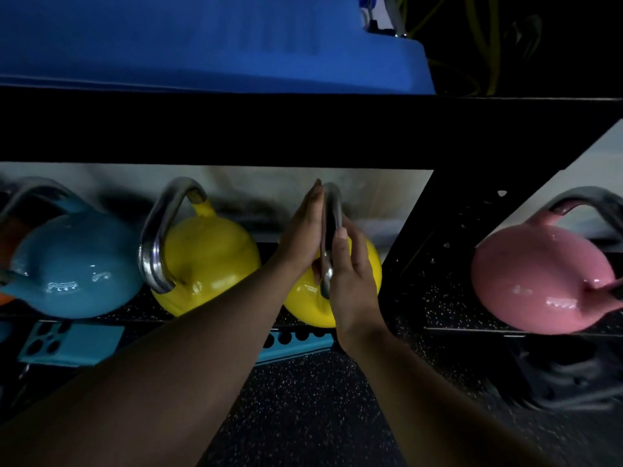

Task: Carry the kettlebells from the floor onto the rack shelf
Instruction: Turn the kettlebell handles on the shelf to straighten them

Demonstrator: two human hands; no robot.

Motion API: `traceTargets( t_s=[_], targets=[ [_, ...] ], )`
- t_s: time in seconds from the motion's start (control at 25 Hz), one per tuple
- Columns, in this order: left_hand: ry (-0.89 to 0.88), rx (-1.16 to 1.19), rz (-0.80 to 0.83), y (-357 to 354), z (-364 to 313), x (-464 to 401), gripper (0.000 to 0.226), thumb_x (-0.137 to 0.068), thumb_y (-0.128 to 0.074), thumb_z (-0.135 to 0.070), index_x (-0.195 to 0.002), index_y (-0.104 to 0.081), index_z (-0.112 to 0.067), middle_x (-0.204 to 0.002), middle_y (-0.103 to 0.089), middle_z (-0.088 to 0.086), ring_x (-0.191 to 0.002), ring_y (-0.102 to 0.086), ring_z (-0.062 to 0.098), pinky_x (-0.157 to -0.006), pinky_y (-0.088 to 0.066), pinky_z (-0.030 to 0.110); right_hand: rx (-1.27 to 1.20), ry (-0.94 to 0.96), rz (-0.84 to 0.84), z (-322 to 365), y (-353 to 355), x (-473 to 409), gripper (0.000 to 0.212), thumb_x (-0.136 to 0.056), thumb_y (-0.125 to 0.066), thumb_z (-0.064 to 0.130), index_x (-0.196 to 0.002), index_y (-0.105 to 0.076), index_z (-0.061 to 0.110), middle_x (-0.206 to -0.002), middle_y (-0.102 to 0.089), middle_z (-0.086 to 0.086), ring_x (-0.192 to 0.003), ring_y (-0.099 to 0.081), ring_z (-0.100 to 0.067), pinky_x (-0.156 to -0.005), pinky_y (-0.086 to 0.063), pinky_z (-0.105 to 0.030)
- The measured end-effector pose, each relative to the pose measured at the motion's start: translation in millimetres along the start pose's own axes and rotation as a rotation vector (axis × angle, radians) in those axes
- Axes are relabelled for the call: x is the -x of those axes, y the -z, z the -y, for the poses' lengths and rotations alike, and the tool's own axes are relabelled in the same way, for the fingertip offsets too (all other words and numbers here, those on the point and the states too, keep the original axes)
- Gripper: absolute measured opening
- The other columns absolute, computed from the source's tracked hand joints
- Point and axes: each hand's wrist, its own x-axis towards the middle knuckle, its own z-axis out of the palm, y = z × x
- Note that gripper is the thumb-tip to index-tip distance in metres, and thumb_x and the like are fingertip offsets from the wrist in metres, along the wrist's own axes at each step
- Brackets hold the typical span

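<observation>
A yellow kettlebell (305, 303) with a steel handle sits on the low rack shelf (472, 328) in the middle of the view. My left hand (303, 230) lies flat against the left side of its handle, fingers straight. My right hand (350, 274) wraps the handle from the right, thumb on the steel. A second yellow kettlebell (209, 261) stands just to its left, and a blue kettlebell (74, 264) further left. A pink kettlebell (536, 278) rests in the right bay of the shelf.
A black rack beam (303, 129) runs across above the kettlebells, with a blue pad (202, 42) on top. A slanted black brace (438, 244) divides the bays. Teal perforated brackets (67, 342) sit below the shelf. Speckled rubber floor (303, 416) lies underneath.
</observation>
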Motion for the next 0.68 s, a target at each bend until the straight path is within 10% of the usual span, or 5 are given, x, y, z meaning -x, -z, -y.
traceTargets(
  t_s=[0.68],
  targets=[
    [-0.001, 0.023, -0.007, -2.7, -4.7, 18.7, 0.049, -0.105, -0.025, -0.046, -0.142, -0.046, -0.022, -0.135, -0.057, 0.011, -0.123, -0.055, 0.021, -0.107, -0.042, 0.045, 0.116, 0.089, 0.051, -7.5, 5.0, 0.5, 0.047, -0.103, -0.033, 0.04, -0.149, -0.036, 0.03, -0.118, -0.065, 0.017, -0.105, -0.063, 0.005, -0.077, -0.054, -0.019]
  ],
)
